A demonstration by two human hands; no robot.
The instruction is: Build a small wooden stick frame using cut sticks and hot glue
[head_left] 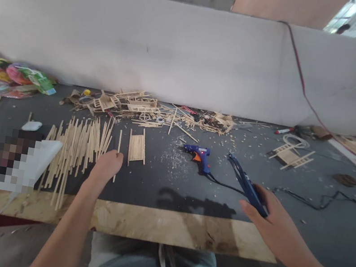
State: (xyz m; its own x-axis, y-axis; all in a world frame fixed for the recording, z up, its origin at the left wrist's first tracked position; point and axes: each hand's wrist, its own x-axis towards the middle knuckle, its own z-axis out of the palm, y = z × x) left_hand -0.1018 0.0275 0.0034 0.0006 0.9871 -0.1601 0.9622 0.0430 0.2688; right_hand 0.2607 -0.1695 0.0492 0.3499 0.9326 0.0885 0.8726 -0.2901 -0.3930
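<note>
Dark desk (156, 184) with a bare plywood front edge, backed by a long white partition (165, 45). Left hand (105, 168) resting on the desk with fingers curled under, whether pinching anything impossible to tell; fingertips touching a single thin stick (117, 155) lying lengthwise. Just left of that hand, a loose spread of bamboo sticks (75, 148), many pointing away from the body. Just beyond and slightly right of the same hand, a small flat panel of glued sticks (137, 146). Right hand (268, 215) closed around the handle of a blue cutter (246, 183), blade end tilted up and away toward the left. Between the two hands, nearer the right one, a blue glue gun (200, 155) with an orange trigger lying on its side, black cord trailing toward the right hand. Well beyond both hands, against the partition, a heap of stick offcuts and half-built frames (141, 109) (wheel-like rings among them). Beyond the right hand, a small stick ladder frame (290, 156). Far left of the left hand, coloured packets (20, 75) and a white charger (31, 126).
</note>
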